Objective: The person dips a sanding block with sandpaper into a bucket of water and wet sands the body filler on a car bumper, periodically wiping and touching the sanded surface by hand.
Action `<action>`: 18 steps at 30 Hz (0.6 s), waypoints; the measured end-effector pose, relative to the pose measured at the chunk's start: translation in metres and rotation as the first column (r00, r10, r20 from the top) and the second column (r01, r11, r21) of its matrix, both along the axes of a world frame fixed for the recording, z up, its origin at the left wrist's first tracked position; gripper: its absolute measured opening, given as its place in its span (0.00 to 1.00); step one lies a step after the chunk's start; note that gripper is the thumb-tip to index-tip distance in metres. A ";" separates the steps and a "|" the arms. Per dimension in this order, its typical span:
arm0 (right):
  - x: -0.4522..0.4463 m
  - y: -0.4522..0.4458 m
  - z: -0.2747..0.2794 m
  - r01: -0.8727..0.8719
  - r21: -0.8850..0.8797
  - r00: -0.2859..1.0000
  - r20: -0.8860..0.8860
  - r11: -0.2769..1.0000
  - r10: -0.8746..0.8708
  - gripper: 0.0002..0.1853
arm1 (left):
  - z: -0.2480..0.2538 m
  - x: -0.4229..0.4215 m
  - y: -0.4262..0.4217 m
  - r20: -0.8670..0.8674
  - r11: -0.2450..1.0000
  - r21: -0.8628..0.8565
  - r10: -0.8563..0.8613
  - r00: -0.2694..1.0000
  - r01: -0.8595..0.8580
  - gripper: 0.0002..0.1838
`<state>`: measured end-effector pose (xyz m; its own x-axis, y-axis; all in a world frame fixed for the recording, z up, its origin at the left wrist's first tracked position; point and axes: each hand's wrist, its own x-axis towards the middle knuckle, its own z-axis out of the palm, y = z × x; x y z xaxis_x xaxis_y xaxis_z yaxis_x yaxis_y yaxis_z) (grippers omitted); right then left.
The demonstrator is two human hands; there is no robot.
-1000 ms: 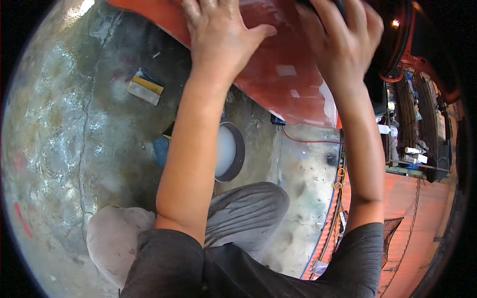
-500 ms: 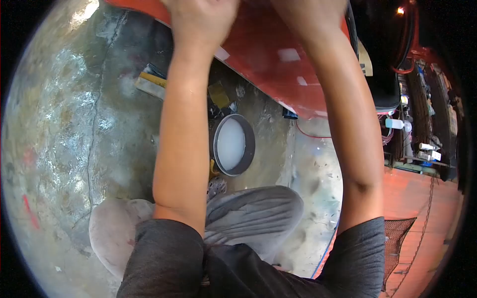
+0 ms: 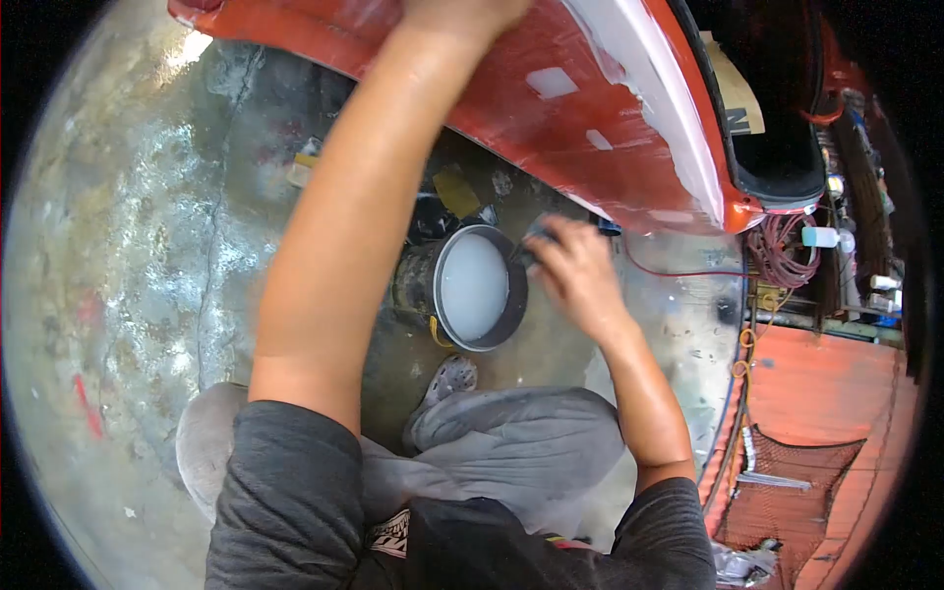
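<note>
A red car panel with white and grey filler patches spans the top of the view. My left hand is at the top edge, against the panel; its fingers are cut off by the frame. Beside the bucket's right rim, my right hand has its fingers curled around a small dark thing, blurred by motion. The dark bucket holds cloudy whitish water and stands on the floor between the panel and my knees.
Yellow and black pieces lie behind the bucket. A red hose coil is near the car's right end. Bottles and shelving stand at the right, above an orange corrugated sheet with black netting. My shoe is near the bucket.
My right hand has come down from the panel to the bucket's side, uncovering the long white filler strip. My left hand stays up at the panel. The view has shifted.
</note>
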<state>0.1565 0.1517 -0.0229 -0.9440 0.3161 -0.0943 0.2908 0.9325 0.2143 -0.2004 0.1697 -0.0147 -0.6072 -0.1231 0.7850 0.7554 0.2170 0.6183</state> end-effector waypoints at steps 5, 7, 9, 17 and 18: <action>0.033 0.014 -0.079 0.153 -0.375 0.946 0.323 0.914 -0.026 0.22 | -0.050 0.149 0.014 -0.089 0.854 -0.183 -0.508 0.857 0.488 0.47; 0.040 0.017 -0.106 0.203 -0.390 0.896 0.444 0.898 -0.009 0.21 | -0.076 0.201 0.007 -0.144 0.752 -0.250 -0.651 0.745 0.609 0.46; 0.072 0.022 -0.160 0.140 -0.391 0.910 0.413 0.910 0.038 0.19 | -0.098 0.240 -0.009 -0.064 0.549 -0.266 -0.830 0.554 0.792 0.35; 0.072 0.024 -0.233 0.315 -0.441 0.673 0.728 0.841 0.129 0.20 | -0.229 0.301 -0.054 0.686 -0.569 -0.725 -0.548 0.478 0.389 0.15; 0.072 0.024 -0.236 0.331 -0.432 0.666 0.737 0.839 0.118 0.18 | -0.255 0.305 -0.057 0.691 -0.580 -0.715 -0.500 0.522 0.391 0.14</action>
